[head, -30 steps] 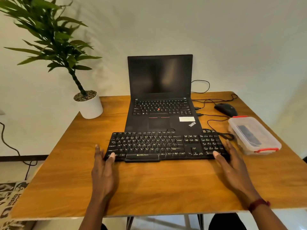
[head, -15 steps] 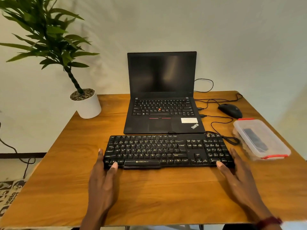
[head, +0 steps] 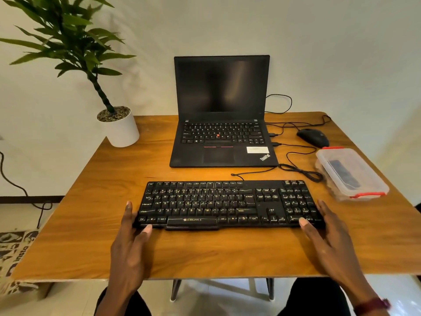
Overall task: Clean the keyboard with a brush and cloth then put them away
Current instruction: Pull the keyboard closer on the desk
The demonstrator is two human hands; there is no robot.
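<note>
Once the keyboard (head: pixel 227 201) had been drawn forward, just clear of the laptop (head: pixel 222 133), left hand (head: pixel 128 254) and right hand (head: pixel 328 242) flanked its ends, fingers straight (brushing not yet begun).

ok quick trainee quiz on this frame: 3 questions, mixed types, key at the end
1. True or false: the left hand and the right hand each touch one end of the keyboard.
2. What sits on the table to the right of the keyboard? A) mug B) clear lidded box C) notebook
3. What stands at the table's far left corner?
Key: 1 true; 2 B; 3 the potted plant.
</note>
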